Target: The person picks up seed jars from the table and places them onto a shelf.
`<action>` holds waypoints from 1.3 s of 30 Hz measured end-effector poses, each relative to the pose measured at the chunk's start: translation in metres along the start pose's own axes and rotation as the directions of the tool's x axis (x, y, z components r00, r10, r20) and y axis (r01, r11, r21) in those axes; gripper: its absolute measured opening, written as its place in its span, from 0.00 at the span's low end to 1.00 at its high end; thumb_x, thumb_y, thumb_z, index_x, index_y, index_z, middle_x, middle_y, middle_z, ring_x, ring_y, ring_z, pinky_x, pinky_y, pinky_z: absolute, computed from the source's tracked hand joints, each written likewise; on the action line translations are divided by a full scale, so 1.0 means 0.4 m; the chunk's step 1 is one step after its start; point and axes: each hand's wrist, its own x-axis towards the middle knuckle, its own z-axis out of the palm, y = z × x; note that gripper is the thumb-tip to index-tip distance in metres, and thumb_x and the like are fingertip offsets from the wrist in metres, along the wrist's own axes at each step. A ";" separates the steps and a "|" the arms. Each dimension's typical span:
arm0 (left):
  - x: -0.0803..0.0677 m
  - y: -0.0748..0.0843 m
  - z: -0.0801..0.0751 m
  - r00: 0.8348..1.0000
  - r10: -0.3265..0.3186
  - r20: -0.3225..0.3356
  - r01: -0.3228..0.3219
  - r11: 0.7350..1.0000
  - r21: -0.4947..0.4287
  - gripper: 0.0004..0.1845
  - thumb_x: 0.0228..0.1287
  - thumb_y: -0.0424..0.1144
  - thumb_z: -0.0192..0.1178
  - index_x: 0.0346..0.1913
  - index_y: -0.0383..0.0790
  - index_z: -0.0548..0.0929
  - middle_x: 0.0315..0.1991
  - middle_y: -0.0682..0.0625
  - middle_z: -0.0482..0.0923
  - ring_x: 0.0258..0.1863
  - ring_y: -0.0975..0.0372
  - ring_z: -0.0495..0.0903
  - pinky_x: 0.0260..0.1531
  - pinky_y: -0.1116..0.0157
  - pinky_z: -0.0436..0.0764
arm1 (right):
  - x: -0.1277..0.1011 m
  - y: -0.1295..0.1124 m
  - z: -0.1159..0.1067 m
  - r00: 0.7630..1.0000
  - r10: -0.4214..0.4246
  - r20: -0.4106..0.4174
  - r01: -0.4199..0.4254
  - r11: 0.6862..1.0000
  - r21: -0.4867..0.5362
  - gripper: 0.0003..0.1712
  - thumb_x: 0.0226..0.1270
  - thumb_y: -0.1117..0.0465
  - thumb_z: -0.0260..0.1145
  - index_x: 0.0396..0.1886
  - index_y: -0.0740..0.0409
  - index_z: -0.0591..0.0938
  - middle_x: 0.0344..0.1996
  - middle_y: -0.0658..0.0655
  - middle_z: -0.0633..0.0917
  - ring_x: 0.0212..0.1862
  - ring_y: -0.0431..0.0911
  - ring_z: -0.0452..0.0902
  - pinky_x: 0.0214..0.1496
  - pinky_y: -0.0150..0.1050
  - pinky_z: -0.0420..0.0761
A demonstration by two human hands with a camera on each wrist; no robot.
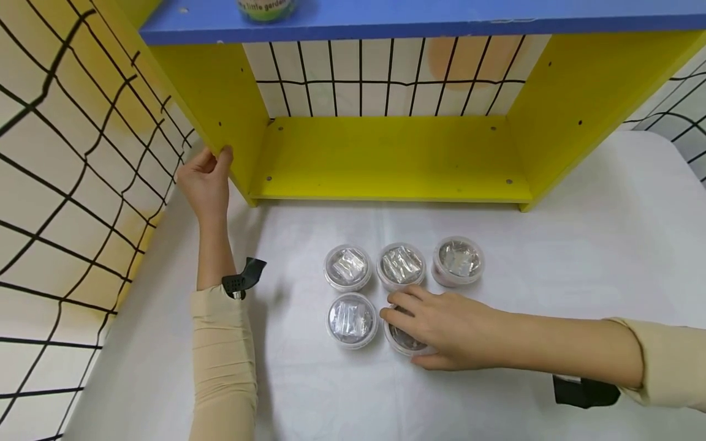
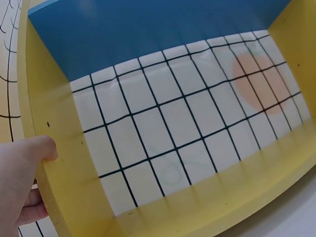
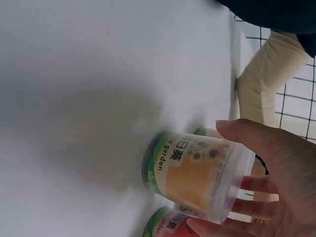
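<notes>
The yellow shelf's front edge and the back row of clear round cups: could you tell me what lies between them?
Nothing: in the head view, only bare white tablecloth separates the yellow shelf from the back row of clear round cups.

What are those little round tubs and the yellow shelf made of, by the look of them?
The tub that the right hand grips looks like clear, glossy plastic: its contents and label show through. The yellow shelf, whose side panel the left hand holds, looks like painted or laminated board: flat smooth panels with screw holes.

We are seeing a white desk (image 1: 579,257) carrying five small lidded tubs (image 1: 347,267) in two rows and a yellow shelf unit (image 1: 386,159).
</notes>
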 end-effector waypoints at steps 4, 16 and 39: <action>0.015 -0.024 -0.003 1.000 -0.002 -0.002 0.002 1.000 0.002 0.13 0.52 0.33 0.65 0.43 0.40 0.86 0.37 0.47 0.85 0.35 0.65 0.82 0.38 0.73 0.79 | 0.000 0.014 -0.023 0.999 0.019 0.032 -0.022 0.993 0.118 0.35 0.50 0.47 0.70 0.57 0.55 0.70 0.52 0.54 0.73 0.52 0.46 0.71 0.39 0.36 0.81; 0.041 -0.059 -0.008 0.999 0.017 -0.033 -0.018 1.000 -0.024 0.12 0.51 0.35 0.66 0.41 0.41 0.87 0.36 0.47 0.85 0.35 0.64 0.83 0.38 0.72 0.80 | 0.005 0.105 -0.188 0.973 -0.008 0.229 -0.081 0.924 0.374 0.32 0.49 0.48 0.71 0.56 0.37 0.70 0.52 0.36 0.70 0.50 0.36 0.68 0.55 0.42 0.72; 0.037 -0.077 -0.013 0.999 0.050 -0.021 -0.050 0.999 0.021 0.11 0.51 0.35 0.65 0.41 0.42 0.87 0.33 0.50 0.85 0.30 0.67 0.82 0.35 0.73 0.78 | 0.016 0.330 -0.438 0.987 0.062 -0.146 -0.053 0.996 0.069 0.44 0.38 0.37 0.75 0.60 0.27 0.68 0.53 0.32 0.72 0.45 0.32 0.70 0.33 0.31 0.81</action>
